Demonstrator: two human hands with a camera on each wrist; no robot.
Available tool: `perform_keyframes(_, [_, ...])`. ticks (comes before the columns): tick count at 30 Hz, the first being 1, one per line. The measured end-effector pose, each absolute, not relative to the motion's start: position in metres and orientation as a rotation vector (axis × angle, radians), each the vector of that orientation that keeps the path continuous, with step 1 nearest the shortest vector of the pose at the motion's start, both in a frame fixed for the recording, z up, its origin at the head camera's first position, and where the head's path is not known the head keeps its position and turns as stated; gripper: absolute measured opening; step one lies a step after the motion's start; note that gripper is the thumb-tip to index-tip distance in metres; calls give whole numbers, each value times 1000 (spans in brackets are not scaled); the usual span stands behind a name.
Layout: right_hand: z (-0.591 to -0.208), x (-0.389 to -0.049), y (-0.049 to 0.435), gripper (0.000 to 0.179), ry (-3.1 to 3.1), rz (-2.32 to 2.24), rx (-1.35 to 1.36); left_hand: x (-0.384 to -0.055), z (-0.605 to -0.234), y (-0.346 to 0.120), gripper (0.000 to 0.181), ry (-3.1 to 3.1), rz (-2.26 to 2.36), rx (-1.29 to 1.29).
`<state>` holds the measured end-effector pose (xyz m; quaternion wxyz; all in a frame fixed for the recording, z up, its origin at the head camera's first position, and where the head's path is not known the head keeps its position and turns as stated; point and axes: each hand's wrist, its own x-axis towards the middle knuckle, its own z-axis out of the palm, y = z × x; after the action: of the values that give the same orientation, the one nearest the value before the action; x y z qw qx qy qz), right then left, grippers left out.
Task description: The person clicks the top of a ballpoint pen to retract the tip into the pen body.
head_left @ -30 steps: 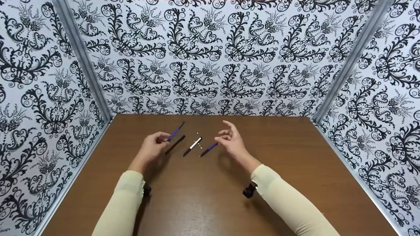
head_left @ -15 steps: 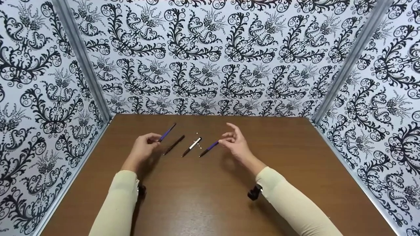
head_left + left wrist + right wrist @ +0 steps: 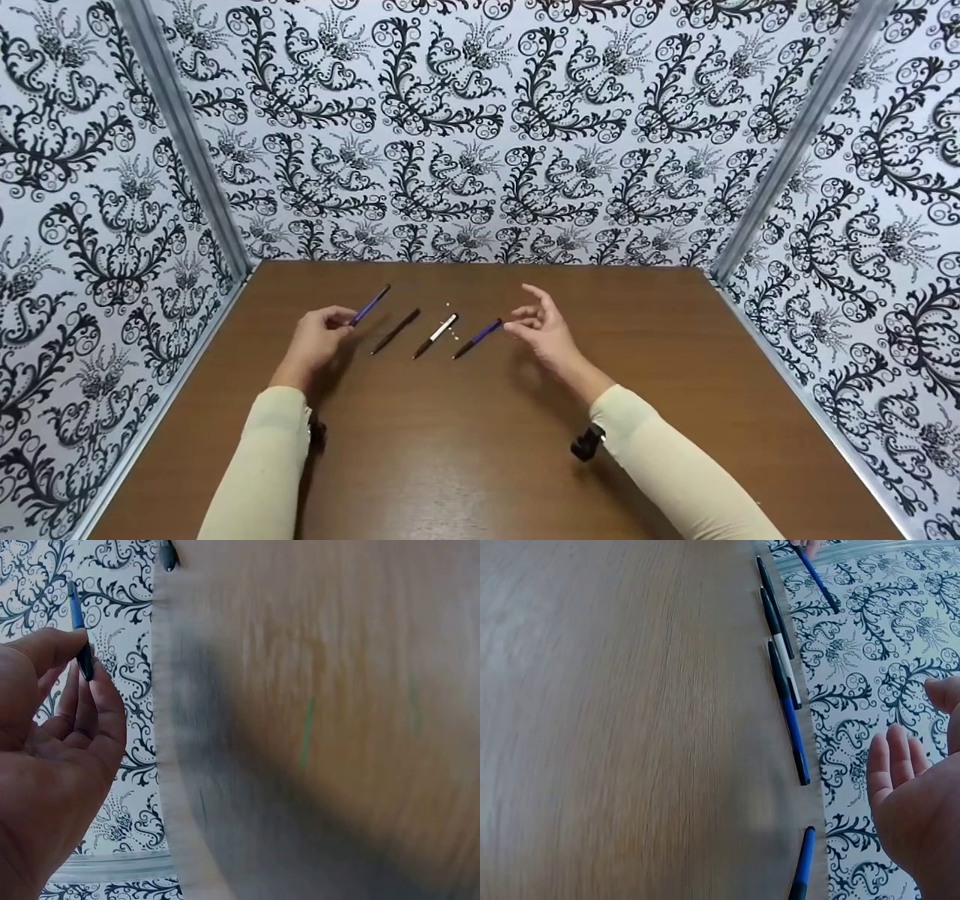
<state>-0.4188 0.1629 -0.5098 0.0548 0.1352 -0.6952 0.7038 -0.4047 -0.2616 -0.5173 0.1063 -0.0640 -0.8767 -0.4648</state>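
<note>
Toward the far left corner of the surface [image 3: 450, 435], a blue pen [image 3: 372, 304] is pinched near its tip by the left hand [image 3: 318, 339] — barrel left clear; the right hand [image 3: 553, 340] is empty, relaxed, perhaps touching another blue pen [image 3: 481, 336].

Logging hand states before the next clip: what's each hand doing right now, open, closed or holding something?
Left hand: closed, pinching a blue-and-black pen.
Right hand: open, holding nothing.
</note>
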Motion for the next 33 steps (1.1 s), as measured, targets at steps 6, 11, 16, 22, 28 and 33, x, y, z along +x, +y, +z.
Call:
perform_keyframes(6, [-513,-419,168,83,-2124,2098,415,-404,-520,-264,27,-2648,-1362,-121])
perform_keyframes(11, [-515,-419,170,82,-2127,2104,400,-409,-526,-268,26,-2673,-1336,-108])
perform_keyframes(16, [-519,-419,172,82,-2141,2109,391,-413,-531,-270,25,-2700,-1308,-48])
perform_keyframes(22, [-521,-420,176,82,-2157,2105,392,-414,-533,-270,25,-2734,-1308,13])
perform_keyframes(28, [-522,-421,177,81,-2152,2119,400,-410,-530,-270,25,-2753,-1258,20])
perform_keyframes(33, [-521,-422,178,82,-2156,2127,397,-406,-527,-267,28,-2779,-1257,36])
